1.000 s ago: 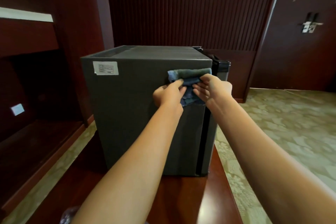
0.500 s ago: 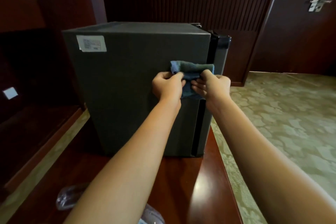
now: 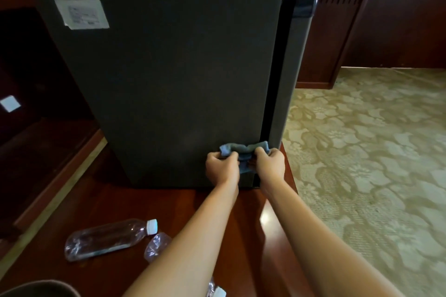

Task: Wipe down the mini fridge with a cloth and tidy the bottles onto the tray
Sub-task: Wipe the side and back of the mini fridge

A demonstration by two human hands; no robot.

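1. The fridge (image 3: 169, 84) stands on a wooden table (image 3: 169, 207), a white label (image 3: 80, 13) at its upper left.
2. A bottle (image 3: 106, 240) lies on the table, another (image 3: 156, 246) beside it, a third (image 3: 217, 292) by the bottom edge.
3. The left hand (image 3: 222, 169) and right hand (image 3: 269, 164) both clutch the cloth (image 3: 243, 152) against the fridge's lower right side.
4. A tray rim (image 3: 36, 288) shows at bottom left.

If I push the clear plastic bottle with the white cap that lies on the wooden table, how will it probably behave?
The plastic bottle lies on its side on the glossy table, so it will likely roll or slide easily. It looks empty, so probably light. Its walls look thin and creased, so it may dent when gripped.
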